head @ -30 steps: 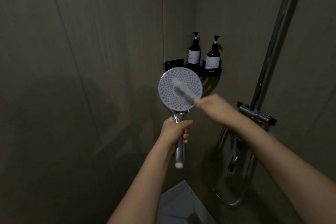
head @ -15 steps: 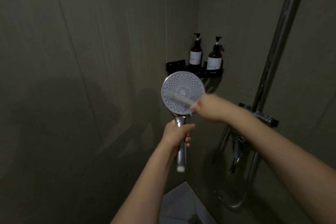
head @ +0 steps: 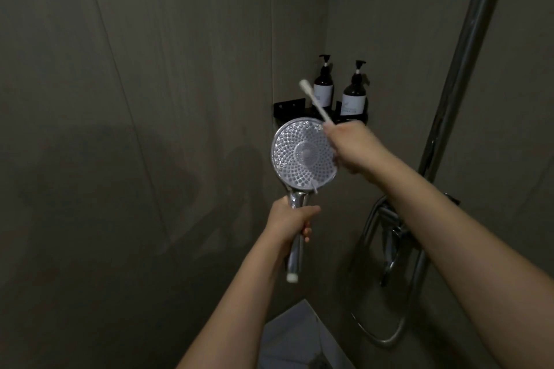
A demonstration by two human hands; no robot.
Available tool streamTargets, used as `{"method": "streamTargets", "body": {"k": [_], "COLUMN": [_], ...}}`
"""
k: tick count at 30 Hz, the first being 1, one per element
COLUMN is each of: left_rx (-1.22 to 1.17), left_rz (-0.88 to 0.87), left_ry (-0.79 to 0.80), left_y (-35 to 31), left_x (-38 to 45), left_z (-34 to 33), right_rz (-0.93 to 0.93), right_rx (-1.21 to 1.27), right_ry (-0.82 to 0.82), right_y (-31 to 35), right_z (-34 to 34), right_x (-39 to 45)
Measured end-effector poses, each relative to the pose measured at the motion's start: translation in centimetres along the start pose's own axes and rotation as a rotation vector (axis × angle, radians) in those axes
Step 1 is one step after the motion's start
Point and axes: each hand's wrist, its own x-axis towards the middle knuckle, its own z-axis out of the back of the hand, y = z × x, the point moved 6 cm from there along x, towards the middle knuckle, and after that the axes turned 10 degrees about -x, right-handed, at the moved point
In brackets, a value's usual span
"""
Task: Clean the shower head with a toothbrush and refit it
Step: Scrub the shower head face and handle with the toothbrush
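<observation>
A round chrome shower head [head: 299,156] with a white nozzle face points toward me, held upright in the middle of the view. My left hand [head: 290,220] grips its chrome handle just below the head. My right hand [head: 352,145] covers the head's right edge and holds a white toothbrush [head: 314,102]. The brush points up and to the left, above the head, clear of the nozzle face. The handle's lower end shows no hose attached.
A black corner shelf [head: 289,108] behind carries two dark pump bottles [head: 323,85] [head: 355,93]. A chrome riser pipe [head: 461,69] runs up the right wall above the mixer valve [head: 389,219], with a looping metal hose [head: 389,335] below. Dark tiled walls close in on both sides.
The toothbrush has lifted off the nozzle face and now points up above the head. My right hand has risen to the head's upper right edge. The left hand keeps its grip.
</observation>
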Motion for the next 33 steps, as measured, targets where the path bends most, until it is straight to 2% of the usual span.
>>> {"method": "streamTargets", "body": {"k": [1, 3, 5, 7, 9, 11, 13, 15, 17, 19, 22, 25, 28, 31, 33], "left_rx": [0.021, 0.071, 0.120, 0.143, 0.157, 0.141, 0.097, 0.068, 0.044, -0.032, -0.311, -0.528, -0.536, -0.524, -0.542], "left_rz": [-0.008, -0.033, -0.059, -0.077, -0.100, -0.099, -0.090, -0.094, -0.089, -0.063, 0.065, 0.171, 0.154, 0.120, 0.093], "left_ry": [-0.007, -0.020, -0.031, -0.035, -0.039, -0.036, -0.038, -0.050, -0.051, -0.027, 0.074, 0.174, 0.205, 0.235, 0.226], "left_y": [-0.1, -0.1, -0.1, -0.2, -0.6, -0.7, -0.8, -1.1, -1.2, -1.1, -1.0, -1.4, -1.9, -2.4, -3.0], "left_x": [0.0, 0.1, 0.2, 0.2, 0.3, 0.3, 0.3, 0.4, 0.6, 0.6, 0.6, 0.8, 1.1, 1.1, 1.2], "left_z": [0.0, 0.0, -0.1, -0.3, -0.1, 0.0, 0.2, 0.2, 0.1, 0.0, 0.0, 0.0, 0.3, 0.1, 0.0], "right_rz": [-0.059, -0.081, -0.096, -0.131, -0.167, -0.226, -0.231, -0.140, -0.091, -0.124, -0.148, 0.004, 0.136, 0.175, 0.177], "right_rx": [0.017, -0.032, 0.136, 0.284, 0.197, 0.042, 0.096, 0.175, 0.025, -0.098, -0.100, -0.152, -0.282, -0.395, -0.534], "right_ry": [0.035, 0.313, 0.461, 0.427, 0.327, 0.146, 0.029, 0.106, 0.178, 0.124, 0.069, 0.160, 0.227, 0.159, 0.241], "right_y": [-0.4, -1.0, -1.0, -1.0, -1.9, -3.4, -4.1, -3.7, -4.1, -5.3, -6.1, -4.9, -3.5, -3.2, -3.5], "right_z": [0.0, -1.9, -2.8, -2.3, -1.3, 0.3, 1.2, 0.2, -0.9, -0.3, 1.2, 1.0, 0.0, -0.9, -2.1], "right_x": [0.0, -0.5, -1.1, -0.8, -0.4, -0.1, -0.2, -0.7, -0.8, -0.4, 0.0, -0.4, -0.9, -0.6, -0.8]}}
